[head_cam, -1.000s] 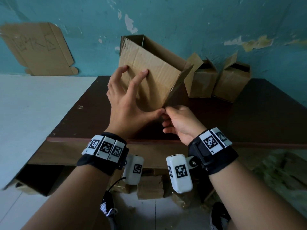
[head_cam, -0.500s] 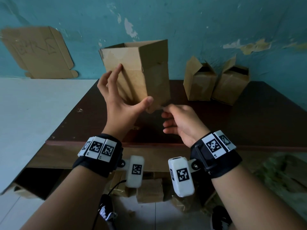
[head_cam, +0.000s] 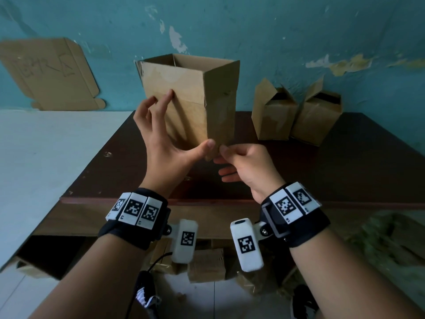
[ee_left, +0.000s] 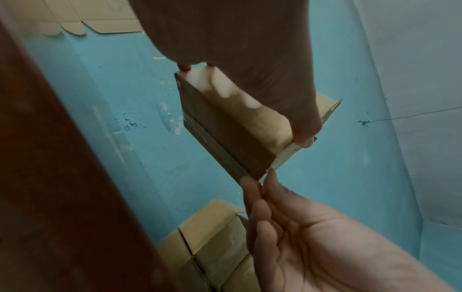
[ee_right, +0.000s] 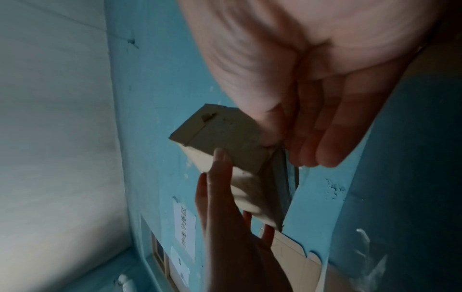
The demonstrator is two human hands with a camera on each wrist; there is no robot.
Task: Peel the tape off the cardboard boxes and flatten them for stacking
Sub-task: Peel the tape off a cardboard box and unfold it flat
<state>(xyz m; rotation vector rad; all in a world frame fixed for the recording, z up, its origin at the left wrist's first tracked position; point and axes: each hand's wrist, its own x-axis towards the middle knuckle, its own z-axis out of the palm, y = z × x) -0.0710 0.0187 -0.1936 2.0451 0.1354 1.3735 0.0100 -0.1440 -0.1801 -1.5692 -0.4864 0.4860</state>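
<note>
Head view: cardboard box [head_cam: 186,88] upright, open top, held above the dark surface [head_cam: 333,176].
Left hand [head_cam: 161,146]: spread, thumb at bottom edge, fingertips on front face, gripping.
Right hand [head_cam: 249,166]: thumb and forefinger pinch the box's bottom corner.

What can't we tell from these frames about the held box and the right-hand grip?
- Head view: right hand pinches held box at its lower corner; its fingers hide whether the grip is on tape or cardboard.
- Left wrist view: the box's near face is in shadow; tape not discernible.
- Head view: boxes under the table partly hidden by wrist cameras and the table, and blurred.
</note>
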